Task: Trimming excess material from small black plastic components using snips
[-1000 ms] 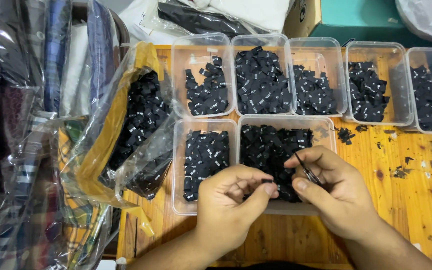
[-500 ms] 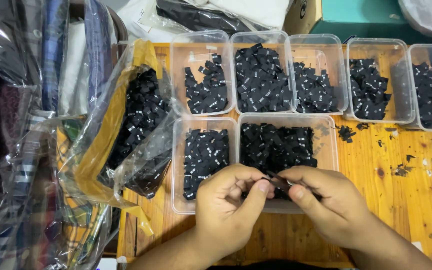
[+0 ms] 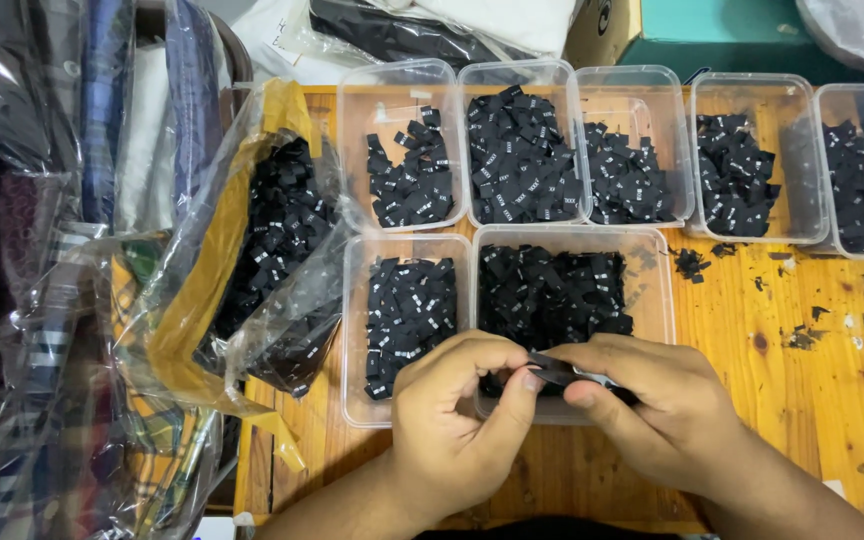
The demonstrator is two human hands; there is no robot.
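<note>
over the near clear plastic tub (image 3: 658, 300) on the orange wooden bench (image 3: 802, 390), left hand (image 3: 457, 430) and right hand (image 3: 667, 415) each keep a narrow fingertip grip on one small black woven label (image 3: 552, 368); pinching its edges looks best.

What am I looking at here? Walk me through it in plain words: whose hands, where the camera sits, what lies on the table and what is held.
There is no machine here. A person works with two bare hands, and the single picture comes from a camera worn on that person's head, looking down.

The surface is a wooden table flecked with small black scraps. On it stand clear plastic tubs, five in the back row and two in front, each holding small black fabric labels. To the left lies an open plastic bag with more of them, beside bagged clothes.

The left hand and right hand meet over the larger front tub, pinching a small black label piece between their fingertips.
</note>
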